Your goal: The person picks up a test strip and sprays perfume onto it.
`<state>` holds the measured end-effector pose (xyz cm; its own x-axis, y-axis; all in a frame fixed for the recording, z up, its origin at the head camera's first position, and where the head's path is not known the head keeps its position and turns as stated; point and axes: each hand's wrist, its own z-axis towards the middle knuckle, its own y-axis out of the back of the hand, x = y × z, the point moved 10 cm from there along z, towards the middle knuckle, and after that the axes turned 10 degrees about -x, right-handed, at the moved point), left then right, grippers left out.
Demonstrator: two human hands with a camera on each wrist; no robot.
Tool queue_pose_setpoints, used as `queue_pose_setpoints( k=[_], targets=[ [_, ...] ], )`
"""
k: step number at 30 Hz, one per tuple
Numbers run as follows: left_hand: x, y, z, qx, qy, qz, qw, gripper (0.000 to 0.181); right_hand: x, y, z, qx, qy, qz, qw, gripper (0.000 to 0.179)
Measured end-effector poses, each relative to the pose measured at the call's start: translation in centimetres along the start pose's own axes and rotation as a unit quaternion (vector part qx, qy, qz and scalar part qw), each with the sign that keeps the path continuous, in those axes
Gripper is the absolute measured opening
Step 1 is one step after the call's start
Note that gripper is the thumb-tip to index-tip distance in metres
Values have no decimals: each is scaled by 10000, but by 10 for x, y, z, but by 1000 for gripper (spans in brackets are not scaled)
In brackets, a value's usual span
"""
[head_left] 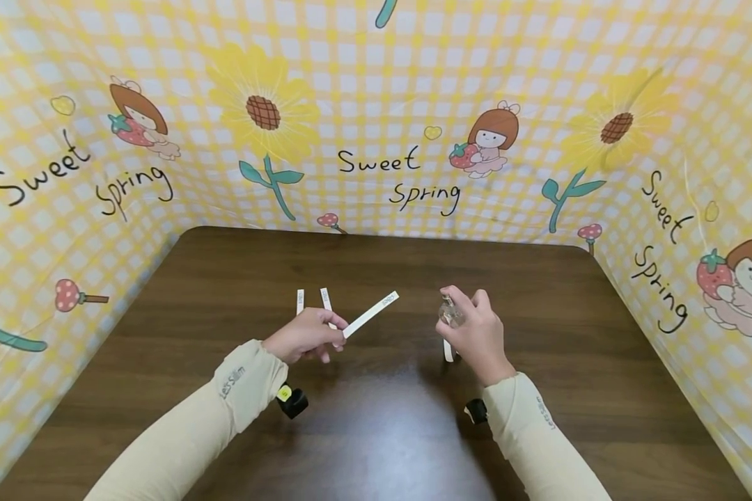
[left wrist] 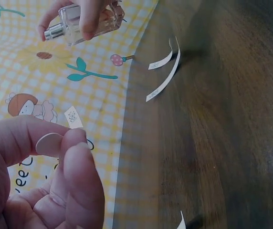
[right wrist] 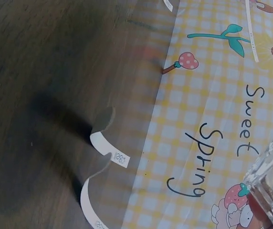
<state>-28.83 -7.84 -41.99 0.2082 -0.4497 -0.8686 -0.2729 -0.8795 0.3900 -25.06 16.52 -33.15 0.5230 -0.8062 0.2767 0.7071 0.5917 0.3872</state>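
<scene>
My left hand (head_left: 307, 335) pinches a white perfume test strip (head_left: 372, 314) between thumb and fingers. The strip slants up to the right, with small print near its far end; its rounded other end pokes out beside the thumb in the left wrist view. Facing it, my right hand (head_left: 476, 337) grips a clear glass perfume bottle (left wrist: 93, 21) held above the table. A fingertip lies at its silver spray top (left wrist: 54, 32). In the right wrist view only part of the bottle shows, at the right edge.
Two white strips (head_left: 300, 300) stand behind my left hand on the dark wooden table (head_left: 376, 417). Below my right hand are further curved strips (right wrist: 110, 149), partly hidden from the head view. A yellow checked cloth (head_left: 376, 90) walls the back and sides.
</scene>
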Motion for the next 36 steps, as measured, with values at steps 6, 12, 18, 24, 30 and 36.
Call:
queue_pose_setpoints(
  k=[6, 12, 18, 24, 30, 36],
  targets=[
    [1, -3, -1, 53, 27, 11, 10000, 28, -1, 3, 1, -138, -16, -79, 9999, 48],
    [4, -2, 1, -17, 100, -51, 9999, 27, 6, 2, 1, -21, 62, -29, 10000, 47],
    [7, -1, 3, 37, 116, -98, 9999, 26, 8, 5, 2, -141, 74, 6, 9999, 46],
    [9, -1, 4, 25, 152, -88, 9998, 25, 6, 10, 3, -410, 42, -15, 9991, 48],
    [11, -2, 6, -25, 218, -175, 9996, 27, 1, 14, 3, -548, -1, -15, 9985, 49],
    [11, -8, 5, 21, 217, -392, 9990, 30, -2, 16, 3, -509, -67, -53, 9987, 49]
  ],
)
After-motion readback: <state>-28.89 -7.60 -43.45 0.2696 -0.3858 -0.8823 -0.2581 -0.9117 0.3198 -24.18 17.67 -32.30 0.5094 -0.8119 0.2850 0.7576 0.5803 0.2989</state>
